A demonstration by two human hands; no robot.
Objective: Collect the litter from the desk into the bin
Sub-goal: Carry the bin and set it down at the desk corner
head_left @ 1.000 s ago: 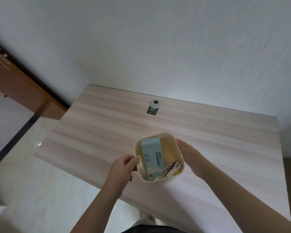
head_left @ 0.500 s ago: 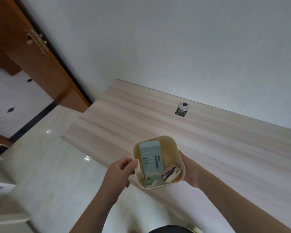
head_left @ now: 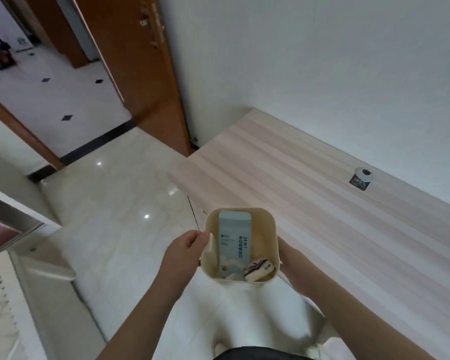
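Observation:
I hold a small cream bin (head_left: 269, 229) with both hands, off the desk's near left corner and over the floor. My left hand (head_left: 186, 249) pinches its left rim. My right hand (head_left: 287, 255) grips its right side, mostly hidden behind the bin. Inside the bin stands a pale blue carton (head_left: 234, 245) with dark print, and a small purple and white wrapper (head_left: 257, 267) lies beside it at the bottom. The light wooden desk (head_left: 322, 216) stretches to the right.
A round grey cable grommet with a black sticker (head_left: 362, 177) sits near the desk's back edge by the white wall. A brown wooden door (head_left: 146, 74) stands open at the left over a glossy tiled floor (head_left: 115, 203). A white ledge (head_left: 47, 266) lies at lower left.
The view has swung left and the bin has moved with both hands from over the desk to past its left front corner. The door and floor now fill the left.

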